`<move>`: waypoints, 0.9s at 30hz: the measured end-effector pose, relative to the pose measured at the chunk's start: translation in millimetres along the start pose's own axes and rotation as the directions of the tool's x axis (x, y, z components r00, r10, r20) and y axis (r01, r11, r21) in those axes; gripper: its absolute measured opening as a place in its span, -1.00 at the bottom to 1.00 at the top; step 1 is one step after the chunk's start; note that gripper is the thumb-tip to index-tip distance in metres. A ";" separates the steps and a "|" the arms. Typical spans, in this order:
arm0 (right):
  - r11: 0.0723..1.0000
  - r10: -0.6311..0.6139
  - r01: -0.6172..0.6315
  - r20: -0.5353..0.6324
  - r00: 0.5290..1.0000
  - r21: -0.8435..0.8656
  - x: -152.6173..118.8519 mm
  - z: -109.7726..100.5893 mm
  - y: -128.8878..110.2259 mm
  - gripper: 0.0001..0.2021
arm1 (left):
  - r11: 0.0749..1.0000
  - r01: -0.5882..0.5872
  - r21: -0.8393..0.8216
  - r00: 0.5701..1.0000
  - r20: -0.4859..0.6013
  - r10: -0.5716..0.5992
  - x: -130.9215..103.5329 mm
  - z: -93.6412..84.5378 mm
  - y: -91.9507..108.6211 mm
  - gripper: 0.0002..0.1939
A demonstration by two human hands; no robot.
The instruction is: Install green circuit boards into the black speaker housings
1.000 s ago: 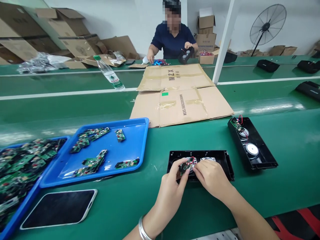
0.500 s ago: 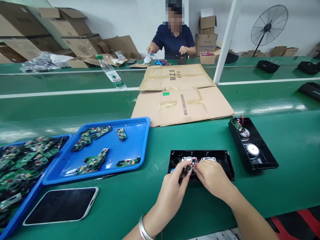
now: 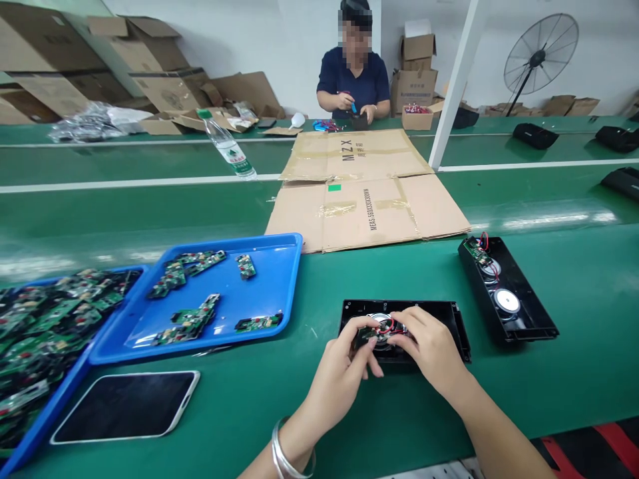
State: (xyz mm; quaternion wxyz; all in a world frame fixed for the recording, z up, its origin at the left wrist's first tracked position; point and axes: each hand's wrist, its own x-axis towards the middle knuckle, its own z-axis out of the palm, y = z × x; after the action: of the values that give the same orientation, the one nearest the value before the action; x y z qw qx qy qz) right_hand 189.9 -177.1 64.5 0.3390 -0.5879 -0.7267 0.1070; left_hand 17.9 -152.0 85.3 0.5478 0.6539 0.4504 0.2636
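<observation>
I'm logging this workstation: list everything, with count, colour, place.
Trays: two, blue, left.
Circuit boards: many, green, mostly in trays.
Near case: one, black, front centre.
Far case: one, black, right.
Speakers: three showing, silvery, inside cases.
Wires: uncountable, red, at both cases.
Phone: one, black and white, front left.
Bottle: one, clear, beyond trays.
Flattened cardboard: one, brown, centre.
Boxes: several, brown, back.
Plastic: heap, silvery, back left.
Casings: several, black, far right.
Fan: one, dark, back right.
Co-worker: one, navy shirt, opposite.
Tabletop: one, green, foreground.
Left hand: one, bare, holding board.
Right hand: one, bare, at wires.
</observation>
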 end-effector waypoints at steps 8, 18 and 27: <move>0.996 0.026 -0.019 0.075 0.997 -0.092 -0.6 6.6 -2.3 -0.75 | 0.999 0.035 0.017 0.999 -0.034 -0.034 0.2 2.3 2.5 -0.84; 0.944 0.138 -0.204 0.252 0.958 0.258 0.9 -20.8 10.4 -0.30 | 0.989 0.132 0.062 0.986 0.091 -0.137 3.4 -8.0 12.4 -0.83; 0.999 -0.053 0.050 0.226 0.973 0.019 -0.2 -23.5 15.6 -0.04 | 0.964 0.245 0.105 0.968 0.037 -0.250 9.3 -22.0 20.7 -0.68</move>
State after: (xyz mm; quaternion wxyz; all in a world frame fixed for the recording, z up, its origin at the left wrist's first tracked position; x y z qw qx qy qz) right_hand 216.6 -178.6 73.4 0.2607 -0.5507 -0.7747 0.1692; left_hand 9.9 -133.2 109.4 0.5542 0.6255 0.5273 0.1538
